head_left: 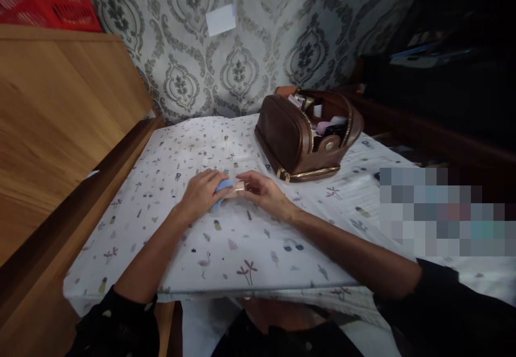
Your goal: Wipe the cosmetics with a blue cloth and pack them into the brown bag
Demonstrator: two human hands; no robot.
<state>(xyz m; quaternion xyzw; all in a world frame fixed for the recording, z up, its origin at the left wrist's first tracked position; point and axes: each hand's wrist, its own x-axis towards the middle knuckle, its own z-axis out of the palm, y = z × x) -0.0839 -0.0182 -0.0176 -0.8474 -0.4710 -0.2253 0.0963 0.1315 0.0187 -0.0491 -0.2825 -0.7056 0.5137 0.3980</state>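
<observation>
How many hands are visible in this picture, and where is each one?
2. The left hand holds a blue cloth; the right hand is at a small item beside it. Both are above the patterned sheet.

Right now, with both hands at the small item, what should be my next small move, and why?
Perhaps turn the small item slightly with the right hand: the left hand holds the blue cloth, seemingly against it, and the right hand is at its uncovered end.
</observation>
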